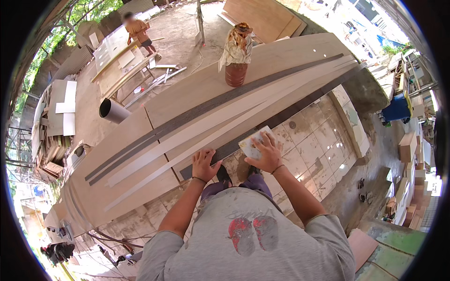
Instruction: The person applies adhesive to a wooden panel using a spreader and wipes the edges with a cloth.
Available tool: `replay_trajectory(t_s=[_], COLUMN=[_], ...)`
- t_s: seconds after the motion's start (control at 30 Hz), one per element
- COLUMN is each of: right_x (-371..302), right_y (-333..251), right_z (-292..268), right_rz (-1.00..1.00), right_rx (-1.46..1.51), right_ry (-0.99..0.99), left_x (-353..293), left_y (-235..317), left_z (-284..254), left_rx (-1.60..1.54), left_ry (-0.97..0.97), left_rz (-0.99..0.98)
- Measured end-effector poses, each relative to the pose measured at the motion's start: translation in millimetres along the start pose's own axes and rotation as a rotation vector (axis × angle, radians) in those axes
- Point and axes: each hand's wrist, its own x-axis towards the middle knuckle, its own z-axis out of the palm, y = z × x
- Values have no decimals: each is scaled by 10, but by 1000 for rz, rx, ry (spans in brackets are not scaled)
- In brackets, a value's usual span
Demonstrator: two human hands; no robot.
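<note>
A flat, whitish, stained rectangular pad (250, 146) is under my right hand (267, 153), whose fingers lie over it and grip its side. The pad is at the near edge of the long wooden board, against a dark grey strip (228, 150) that runs along this edge. My left hand (204, 166) rests palm down with fingers spread, on the board's near edge and the strip. Further up the board lie another long dark strip (276, 78) and several pale strips (206, 129). What lies beneath the right palm is hidden.
A reddish-brown plastic container (236, 76) topped with a stained cloth stands on the board's far side. Beyond it are leaning plywood sheets (262, 18), a grey cylinder (114, 111), and a person (136, 32) at another worktable (122, 65). A blue bin (395, 108) is at right.
</note>
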Motion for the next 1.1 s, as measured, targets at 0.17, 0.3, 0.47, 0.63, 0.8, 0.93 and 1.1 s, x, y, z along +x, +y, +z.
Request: replay_trajectory(t_s=[0.17, 0.3, 0.47, 0.63, 0.8, 0.93, 1.1], right_x=[143, 109, 75, 273, 302, 353, 324], right_y=[-114, -95, -254, -216, -191, -211, -199], right_z=[322, 453, -5, -9, 131, 18, 81], right_rz=[56, 52, 117, 121, 133, 127, 117], right_rx=[-58, -30, -62, -76, -83, -116, -89], right_ry=[-41, 15, -219, -161, -142, -235, -181], left_x=[-43, -35, -42, -50, -58, -62, -53], left_y=[-46, -43, -49, -65, -59, -83, -66], left_z=[-4, -38, -4, 39, 42, 45, 56], left_rx=[-2, 13, 2, 7, 2, 7, -4], left_ry=[-19, -36, -27, -34, -39, -30, -7], left_rz=[-6, -13, -25, -23, -28, -37, -18])
